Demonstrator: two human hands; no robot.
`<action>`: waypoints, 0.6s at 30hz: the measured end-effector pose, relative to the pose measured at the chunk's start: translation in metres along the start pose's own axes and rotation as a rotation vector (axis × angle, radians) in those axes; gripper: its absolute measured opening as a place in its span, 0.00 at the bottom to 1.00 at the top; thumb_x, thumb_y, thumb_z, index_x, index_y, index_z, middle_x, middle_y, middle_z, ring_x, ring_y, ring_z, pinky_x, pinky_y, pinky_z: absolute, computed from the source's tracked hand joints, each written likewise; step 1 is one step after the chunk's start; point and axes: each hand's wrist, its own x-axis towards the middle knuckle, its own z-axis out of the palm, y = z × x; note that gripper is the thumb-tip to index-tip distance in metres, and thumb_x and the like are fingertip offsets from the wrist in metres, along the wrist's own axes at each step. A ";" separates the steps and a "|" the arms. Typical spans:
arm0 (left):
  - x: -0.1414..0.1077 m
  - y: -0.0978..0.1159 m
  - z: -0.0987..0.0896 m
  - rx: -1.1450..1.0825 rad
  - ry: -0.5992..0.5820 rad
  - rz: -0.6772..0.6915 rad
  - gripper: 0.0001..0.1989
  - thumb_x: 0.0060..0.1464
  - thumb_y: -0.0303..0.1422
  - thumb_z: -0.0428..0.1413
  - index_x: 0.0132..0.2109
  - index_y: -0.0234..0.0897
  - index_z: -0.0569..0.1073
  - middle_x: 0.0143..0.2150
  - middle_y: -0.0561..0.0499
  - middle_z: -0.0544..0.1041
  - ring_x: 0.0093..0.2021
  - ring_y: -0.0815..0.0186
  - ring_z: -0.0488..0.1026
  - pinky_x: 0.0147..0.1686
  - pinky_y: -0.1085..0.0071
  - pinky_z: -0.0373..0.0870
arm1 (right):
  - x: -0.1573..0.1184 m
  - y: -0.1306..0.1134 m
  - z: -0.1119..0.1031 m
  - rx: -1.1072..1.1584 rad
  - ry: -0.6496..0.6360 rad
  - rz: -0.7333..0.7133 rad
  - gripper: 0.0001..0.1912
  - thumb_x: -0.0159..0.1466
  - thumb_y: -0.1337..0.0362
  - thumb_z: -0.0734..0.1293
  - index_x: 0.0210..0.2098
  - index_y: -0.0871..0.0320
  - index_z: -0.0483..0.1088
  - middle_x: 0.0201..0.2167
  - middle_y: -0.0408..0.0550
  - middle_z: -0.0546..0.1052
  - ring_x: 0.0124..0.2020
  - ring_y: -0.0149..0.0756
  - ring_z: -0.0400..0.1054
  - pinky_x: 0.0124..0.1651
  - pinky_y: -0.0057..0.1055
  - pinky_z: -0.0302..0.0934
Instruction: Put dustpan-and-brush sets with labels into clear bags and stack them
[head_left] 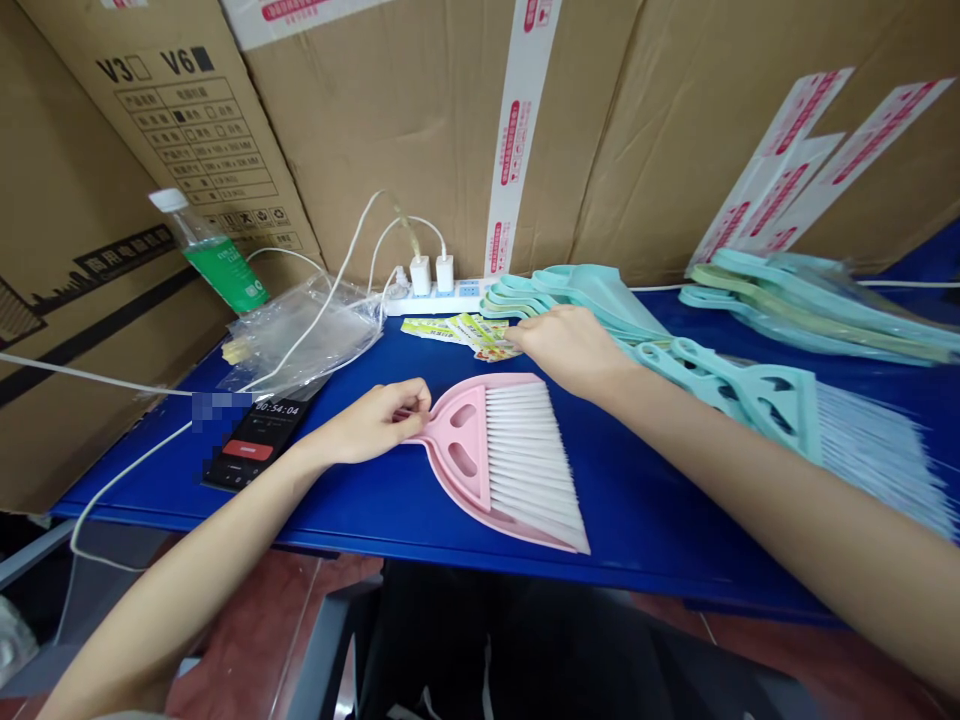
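Observation:
My left hand (386, 415) is closed round the handle end of a pink dustpan (442, 465). A pink brush with white bristles (529, 455) lies in that dustpan, its bristles toward the right. Farther back, my right hand (559, 345) reaches to a small pile of green and yellow printed slips (465, 330), its fingertips at their right end. What the fingertips pinch is too small to make out. Behind and right of this hand lie stacked mint dustpans (592, 295). Mint brushes (780, 400) with pale bristles lie partly behind my right forearm.
On the blue table (330, 510) are a phone (259, 440), clear plastic bags (315, 325) and a green-labelled bottle (225, 265). A power strip (450, 298) with white cables stands before the cardboard boxes (420, 120). More dustpans (817, 305) lie at right.

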 end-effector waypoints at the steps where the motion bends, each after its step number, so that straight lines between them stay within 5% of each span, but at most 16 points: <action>1: 0.000 0.000 0.000 -0.002 -0.001 0.002 0.08 0.52 0.37 0.49 0.30 0.39 0.60 0.26 0.59 0.64 0.26 0.71 0.59 0.28 0.75 0.57 | -0.001 0.000 -0.002 -0.008 -0.001 -0.001 0.17 0.61 0.79 0.58 0.32 0.59 0.76 0.27 0.49 0.78 0.30 0.38 0.71 0.30 0.32 0.53; 7: 0.000 0.001 -0.001 0.006 0.003 0.013 0.08 0.53 0.37 0.49 0.30 0.39 0.61 0.26 0.59 0.63 0.26 0.72 0.58 0.28 0.75 0.57 | -0.016 0.003 -0.020 -0.041 0.049 -0.055 0.16 0.65 0.74 0.58 0.35 0.58 0.77 0.32 0.50 0.78 0.32 0.38 0.69 0.33 0.33 0.55; 13: 0.001 0.001 -0.001 -0.003 0.004 0.018 0.10 0.55 0.39 0.49 0.30 0.38 0.60 0.27 0.58 0.62 0.27 0.72 0.58 0.28 0.76 0.57 | -0.055 0.001 -0.024 0.112 0.360 -0.312 0.17 0.68 0.72 0.57 0.31 0.61 0.76 0.26 0.48 0.74 0.28 0.36 0.66 0.33 0.33 0.57; 18: 0.001 0.002 0.000 -0.005 -0.002 0.015 0.10 0.57 0.38 0.49 0.31 0.38 0.61 0.27 0.59 0.61 0.27 0.72 0.57 0.27 0.76 0.57 | -0.078 -0.016 -0.024 0.319 0.184 -0.403 0.15 0.67 0.74 0.60 0.37 0.58 0.79 0.30 0.48 0.78 0.30 0.36 0.71 0.34 0.33 0.62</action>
